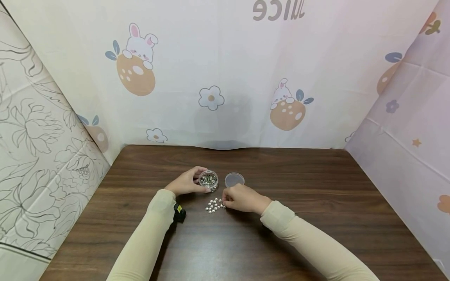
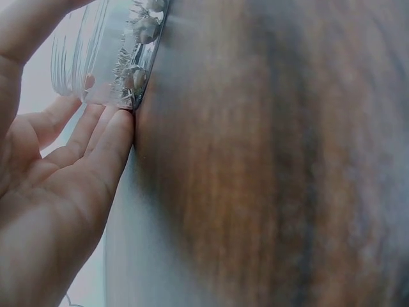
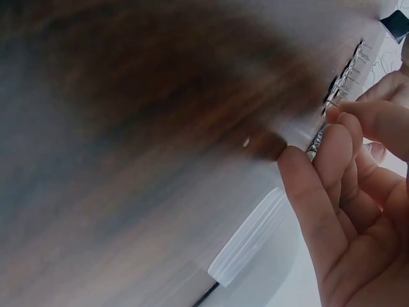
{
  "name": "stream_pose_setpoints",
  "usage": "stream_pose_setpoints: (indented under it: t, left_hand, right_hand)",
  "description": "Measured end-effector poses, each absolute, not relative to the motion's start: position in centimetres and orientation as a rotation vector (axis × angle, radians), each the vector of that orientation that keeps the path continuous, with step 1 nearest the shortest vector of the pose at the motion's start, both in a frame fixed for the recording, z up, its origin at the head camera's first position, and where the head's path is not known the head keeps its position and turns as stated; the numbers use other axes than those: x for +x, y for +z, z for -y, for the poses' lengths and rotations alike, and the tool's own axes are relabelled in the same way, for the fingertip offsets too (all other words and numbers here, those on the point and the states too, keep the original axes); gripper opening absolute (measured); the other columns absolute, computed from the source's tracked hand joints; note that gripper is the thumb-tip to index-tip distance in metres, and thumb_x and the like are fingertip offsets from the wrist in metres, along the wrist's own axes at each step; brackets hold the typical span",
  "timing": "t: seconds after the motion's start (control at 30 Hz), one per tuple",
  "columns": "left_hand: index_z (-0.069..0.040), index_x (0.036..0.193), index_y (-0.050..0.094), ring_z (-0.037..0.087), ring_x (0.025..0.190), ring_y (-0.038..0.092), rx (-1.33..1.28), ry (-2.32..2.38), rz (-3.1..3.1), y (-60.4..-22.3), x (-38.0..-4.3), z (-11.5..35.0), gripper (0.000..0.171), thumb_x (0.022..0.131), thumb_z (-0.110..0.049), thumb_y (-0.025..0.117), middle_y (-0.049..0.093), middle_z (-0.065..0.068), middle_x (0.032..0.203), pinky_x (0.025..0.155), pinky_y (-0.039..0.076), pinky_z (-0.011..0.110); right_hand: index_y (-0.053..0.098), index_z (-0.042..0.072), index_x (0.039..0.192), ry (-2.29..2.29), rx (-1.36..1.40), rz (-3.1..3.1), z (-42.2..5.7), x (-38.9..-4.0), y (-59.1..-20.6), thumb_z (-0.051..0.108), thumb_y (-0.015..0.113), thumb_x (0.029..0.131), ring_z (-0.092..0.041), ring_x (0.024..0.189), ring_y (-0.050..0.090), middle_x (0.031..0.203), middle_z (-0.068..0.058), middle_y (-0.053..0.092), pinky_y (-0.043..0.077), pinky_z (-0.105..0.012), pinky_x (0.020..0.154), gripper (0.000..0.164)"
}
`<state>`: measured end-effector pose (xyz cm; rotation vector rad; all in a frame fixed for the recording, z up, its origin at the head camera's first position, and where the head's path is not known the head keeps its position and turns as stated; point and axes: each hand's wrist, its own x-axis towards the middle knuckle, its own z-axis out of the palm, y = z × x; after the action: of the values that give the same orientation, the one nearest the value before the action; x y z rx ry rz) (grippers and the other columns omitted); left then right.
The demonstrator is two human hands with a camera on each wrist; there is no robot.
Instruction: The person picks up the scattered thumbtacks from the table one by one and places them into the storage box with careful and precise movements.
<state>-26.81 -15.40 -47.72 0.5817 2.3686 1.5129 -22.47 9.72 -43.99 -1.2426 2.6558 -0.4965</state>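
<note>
In the head view my left hand (image 1: 187,182) holds a round clear plastic jar (image 1: 209,179) of silver thumbtacks, thumb at the near side and fingers at the far side. The left wrist view shows the tacks (image 2: 131,70) through the jar's wall near its base, which stands on the table. Several loose thumbtacks (image 1: 213,206) lie spread in front of the jar, their pins pointing up in the right wrist view. At the right edge of this group, my right hand (image 1: 242,198) pinches a thumbtack (image 3: 330,102) between thumb and index finger; the fingertips partly hide it.
A clear round lid (image 1: 234,179) lies on the table just beyond my right hand. The brown wooden table (image 1: 299,175) reaches back to a printed curtain (image 1: 225,70). A black device (image 1: 179,214) sits at my left wrist.
</note>
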Motion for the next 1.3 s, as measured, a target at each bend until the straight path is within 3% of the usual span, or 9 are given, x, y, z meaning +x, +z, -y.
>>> stream_pose_setpoints:
  t: [0.3,0.53,0.6,0.93,1.3]
  left_hand:
    - [-0.012,0.128,0.046,0.012,0.11,0.051,0.584,1.49,-2.379,-47.5,-26.7,15.3,0.071,0.069,-0.028,0.083,0.056,0.004,0.121,0.103,0.042,0.039]
    - [0.005,0.129,0.042,0.033,0.117,0.047,0.663,1.525,-2.309,-44.6,-25.0,15.0,0.069,0.075,-0.015,0.078,0.05,0.025,0.126,0.104,0.038,0.053]
    - [0.006,0.13,0.041,0.034,0.118,0.046,0.666,1.519,-2.304,-44.3,-24.8,15.0,0.069,0.076,-0.014,0.078,0.05,0.026,0.127,0.104,0.037,0.053]
    - [0.004,0.131,0.041,0.033,0.118,0.046,0.644,1.517,-2.312,-45.1,-25.3,15.0,0.069,0.075,-0.014,0.078,0.05,0.024,0.128,0.104,0.037,0.052]
    - [-0.01,0.128,0.047,0.015,0.113,0.05,0.601,1.489,-2.379,-47.4,-26.7,15.3,0.073,0.068,-0.031,0.083,0.056,0.006,0.123,0.103,0.042,0.043]
  right_hand:
    - [0.064,0.018,0.081,-0.463,-1.221,-2.689,-9.6,-22.5,-44.2,0.019,0.06,0.089,0.0,0.052,0.045,0.062,0.012,0.053,0.043,-0.019,0.047,0.008]
    - [0.062,0.019,0.08,-0.459,-1.211,-2.699,-9.6,-22.5,-44.2,0.017,0.06,0.088,0.0,0.051,0.043,0.06,0.012,0.051,0.041,-0.019,0.047,0.01]
    - [0.062,0.019,0.079,-0.463,-1.212,-2.702,-9.6,-22.5,-44.2,0.017,0.06,0.088,0.0,0.05,0.042,0.06,0.011,0.051,0.04,-0.018,0.047,0.01]
    - [0.063,0.02,0.08,-0.518,-1.209,-2.71,-9.6,-22.7,-44.1,0.016,0.059,0.087,0.0,0.049,0.042,0.057,0.011,0.05,0.04,-0.019,0.046,0.009]
    - [0.06,0.018,0.083,-0.642,-1.223,-2.712,-9.4,-23.3,-43.6,0.017,0.058,0.089,0.0,0.049,0.044,0.058,0.011,0.052,0.043,-0.019,0.046,0.007]
